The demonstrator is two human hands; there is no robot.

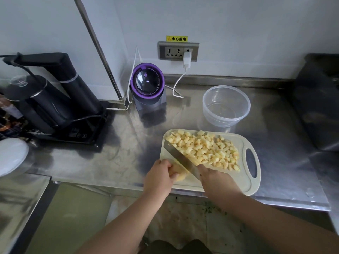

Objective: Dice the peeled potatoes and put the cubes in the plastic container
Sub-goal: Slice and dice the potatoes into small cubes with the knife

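Firstly, the grips: left hand point(159, 177) curled over a pale chunk of potato point(178, 173) at the near left corner of the cutting board point(251, 187), fingers on top, pinning it down. Right hand point(214, 177) wrapped round the handle of a knife point(180, 158), handle hidden in the fist, broad blade slanting away to the left, edge down beside the chunk. Touching the potato or just clear of it: cannot tell.

Probably firm and dense, wet on the cut faces, so likely to skid on smooth plastic. Best held flat face down, from above, fingertips pulled back from the blade. No hard squeeze needed; stiff enough not to bruise, but apt to shoot out sideways if pinched at the ends.

Further out, a big heap of cubes point(205, 149) spread over the far and right part of the board: small, light, loose, prone to roll. Better scooped with blade and palm than picked singly.

Beyond the far edge, well apart from both hands, the plastic container point(222, 122) upright on the steel counter point(128, 162), clear, no cubes visible inside. Thin-walled and light by the look, so liable to slide if nudged.
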